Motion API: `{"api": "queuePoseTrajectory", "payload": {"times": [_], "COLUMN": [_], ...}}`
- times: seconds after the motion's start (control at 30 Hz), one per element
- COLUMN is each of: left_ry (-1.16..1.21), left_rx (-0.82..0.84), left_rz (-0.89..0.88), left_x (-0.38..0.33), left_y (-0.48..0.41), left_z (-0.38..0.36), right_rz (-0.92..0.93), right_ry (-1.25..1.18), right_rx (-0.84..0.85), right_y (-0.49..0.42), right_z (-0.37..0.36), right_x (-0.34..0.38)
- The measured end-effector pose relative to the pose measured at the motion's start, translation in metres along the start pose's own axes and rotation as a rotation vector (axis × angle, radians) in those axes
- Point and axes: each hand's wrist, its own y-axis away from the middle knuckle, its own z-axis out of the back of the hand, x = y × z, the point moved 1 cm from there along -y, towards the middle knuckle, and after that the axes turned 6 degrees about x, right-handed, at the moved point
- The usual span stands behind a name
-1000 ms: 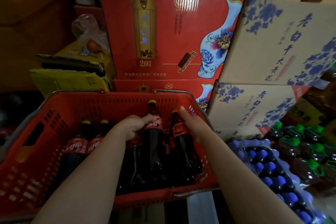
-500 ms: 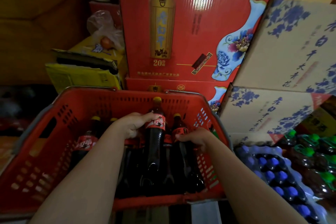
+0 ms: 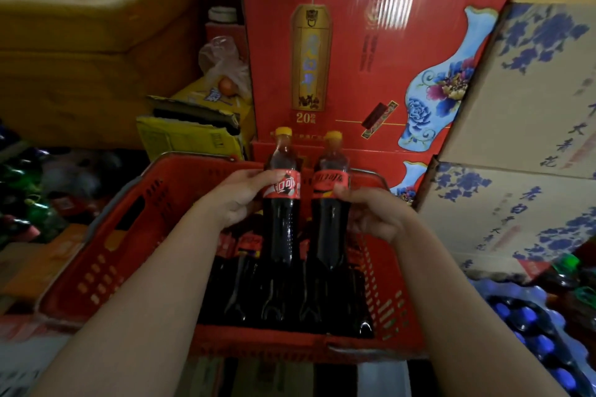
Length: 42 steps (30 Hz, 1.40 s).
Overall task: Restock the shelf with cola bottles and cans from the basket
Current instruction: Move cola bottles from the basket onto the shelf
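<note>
Both hands grasp cola bottles — left hand [image 3: 237, 198], right hand [image 3: 375, 214] — mid-label grips; bottles could knock together above the red basket [image 3: 106, 245].

Big red boxes [image 3: 371, 68] stand stacked at the back. White boxes with blue flowers [image 3: 529, 100] lean right. Blue-capped bottles [image 3: 532, 342], maybe water, lie below.

The single head camera looks forward and down from close above a red basket [image 3: 129, 235] at lower centre. Behind it, stacked boxes [image 3: 371, 58] fill the upper frame.
</note>
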Motion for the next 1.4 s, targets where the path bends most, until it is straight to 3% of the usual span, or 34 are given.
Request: {"api": "queuePoseTrajectory", "payload": {"times": [0.17, 0.43, 0.67, 1.03, 1.4], "left_ry": [0.116, 0.249, 0.251, 0.223, 0.249], "left_rx": [-0.194, -0.615, -0.943, -1.413, -1.636], "left_rz": [-0.25, -0.509, -0.536, -0.596, -0.569], "left_x": [-0.026, -0.048, -0.022, 0.046, 0.097], "left_y": [0.035, 0.14, 0.285, 0.511, 0.627], "left_z": [0.001, 0.024, 0.043, 0.03, 0.022], "right_rz": [0.178, 0.214, 0.113, -0.089, -0.153], "right_ry": [-0.026, 0.049, 0.059, 0.032, 0.126], "right_rx": [0.287, 0.653, 0.94, 1.314, 1.476], "right_y": [-0.003, -0.003, 0.021, 0.132, 0.213], "right_z": [-0.027, -0.1, -0.2, -0.368, -0.452], "right_x": [0.031, 0.041, 0.006, -0.083, -0.155]}}
